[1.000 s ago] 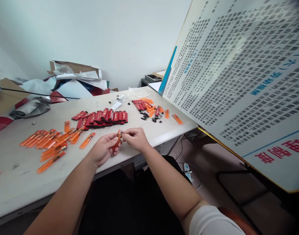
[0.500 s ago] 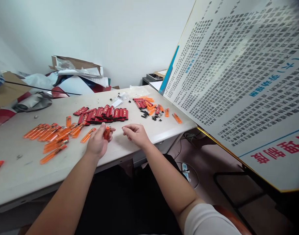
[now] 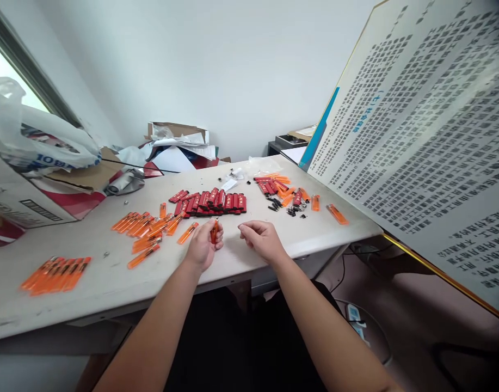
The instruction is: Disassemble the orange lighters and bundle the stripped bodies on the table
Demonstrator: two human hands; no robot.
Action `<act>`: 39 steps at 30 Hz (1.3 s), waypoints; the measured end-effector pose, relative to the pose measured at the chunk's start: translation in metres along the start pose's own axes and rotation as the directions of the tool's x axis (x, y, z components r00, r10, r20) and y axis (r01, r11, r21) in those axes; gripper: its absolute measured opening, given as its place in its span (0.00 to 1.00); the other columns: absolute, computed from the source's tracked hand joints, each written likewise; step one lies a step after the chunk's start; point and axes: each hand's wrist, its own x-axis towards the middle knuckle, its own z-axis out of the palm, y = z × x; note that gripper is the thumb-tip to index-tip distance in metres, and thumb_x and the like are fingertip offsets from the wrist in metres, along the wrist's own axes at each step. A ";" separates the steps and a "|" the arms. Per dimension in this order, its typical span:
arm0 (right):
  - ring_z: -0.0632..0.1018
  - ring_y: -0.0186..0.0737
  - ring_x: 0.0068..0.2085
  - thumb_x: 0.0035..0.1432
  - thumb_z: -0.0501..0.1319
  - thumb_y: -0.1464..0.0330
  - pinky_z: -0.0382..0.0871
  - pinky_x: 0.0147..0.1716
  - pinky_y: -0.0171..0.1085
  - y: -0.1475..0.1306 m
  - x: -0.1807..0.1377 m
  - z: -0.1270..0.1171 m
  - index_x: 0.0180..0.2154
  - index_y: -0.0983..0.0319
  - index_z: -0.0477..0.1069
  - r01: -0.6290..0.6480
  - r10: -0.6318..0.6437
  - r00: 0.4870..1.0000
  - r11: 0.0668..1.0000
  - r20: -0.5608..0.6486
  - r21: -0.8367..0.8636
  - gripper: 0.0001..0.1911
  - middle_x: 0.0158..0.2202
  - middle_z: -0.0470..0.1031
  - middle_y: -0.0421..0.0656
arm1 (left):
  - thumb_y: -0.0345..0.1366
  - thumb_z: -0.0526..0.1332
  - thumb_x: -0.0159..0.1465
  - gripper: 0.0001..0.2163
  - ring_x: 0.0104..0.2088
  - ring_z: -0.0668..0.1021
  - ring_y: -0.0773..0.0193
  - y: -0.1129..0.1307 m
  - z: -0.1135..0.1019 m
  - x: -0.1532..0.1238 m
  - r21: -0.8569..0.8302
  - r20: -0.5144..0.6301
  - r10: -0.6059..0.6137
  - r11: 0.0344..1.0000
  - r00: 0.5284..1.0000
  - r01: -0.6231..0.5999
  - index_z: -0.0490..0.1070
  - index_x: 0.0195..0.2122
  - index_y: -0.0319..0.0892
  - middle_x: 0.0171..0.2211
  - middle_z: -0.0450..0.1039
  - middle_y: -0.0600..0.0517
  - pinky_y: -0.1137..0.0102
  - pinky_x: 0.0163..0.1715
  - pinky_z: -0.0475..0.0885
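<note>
- A white table (image 3: pixel 90 310) spreads beneath both hands. Far to the right of the right hand, a large printed notice board (image 3: pixel 420 125) leans over the table's edge. Well to the left of the left hand, a white plastic bag (image 3: pixel 37 141) lies on a cardboard box (image 3: pixel 16 198).
- Just beyond the hands, red lighters (image 3: pixel 208 204) lie packed side by side in a long, tidy band, which looks like the largest finished group.
- Further left of the left hand, a neat row of orange lighters (image 3: pixel 55 275) lies closely aligned near the table's front.
- Nearer the left hand, a looser batch of orange lighters (image 3: pixel 141 224) sits partly fanned, with a few strays around it, so this group looks less settled.
- Beyond the right hand, a mixed heap of red and orange lighter bodies (image 3: pixel 271 186) remains unsorted beside small black parts (image 3: pixel 276 204). Two lone orange lighters (image 3: pixel 326 208) lie further right.
- The left hand (image 3: pixel 203 246) is closed, pinching a small orange lighter (image 3: pixel 214 232) upright between thumb and fingers, so most of the lighter is hidden.
- The right hand (image 3: pixel 262 241) hovers just beside it, fingers loosely curled, apart from the lighter and apparently holding nothing.
</note>
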 end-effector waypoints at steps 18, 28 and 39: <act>0.64 0.26 0.19 0.49 0.65 0.55 0.58 0.19 0.29 0.000 0.000 0.000 0.28 0.64 0.74 0.010 -0.011 1.000 1.000 0.004 0.008 0.18 0.22 0.71 0.39 | 0.49 0.60 0.57 0.16 0.18 0.58 0.74 0.005 0.001 0.001 -0.037 -0.022 -0.102 0.994 0.995 0.101 0.66 0.31 0.39 0.21 0.57 0.57 0.79 0.14 0.48; 0.64 0.26 0.18 0.48 0.66 0.55 0.57 0.18 0.29 -0.001 0.000 0.000 0.28 0.64 0.74 -0.002 0.002 1.000 0.999 -0.014 0.032 0.18 0.21 0.70 0.38 | 0.30 0.64 0.50 0.13 0.24 0.68 0.71 -0.004 -0.003 0.002 0.065 -0.029 -0.010 0.998 1.000 0.012 0.73 0.39 0.37 0.28 0.68 0.52 0.74 0.24 0.63; 0.63 0.25 0.17 0.48 0.67 0.57 0.55 0.17 0.30 0.005 0.005 -0.005 0.28 0.65 0.75 0.016 -0.015 1.000 0.990 -0.005 0.143 0.16 0.20 0.69 0.38 | 0.31 0.61 0.60 0.13 0.45 0.75 0.59 -0.018 -0.001 -0.009 0.629 0.217 0.434 0.623 0.874 -0.465 0.77 0.46 0.46 0.43 0.75 0.47 0.65 0.49 0.67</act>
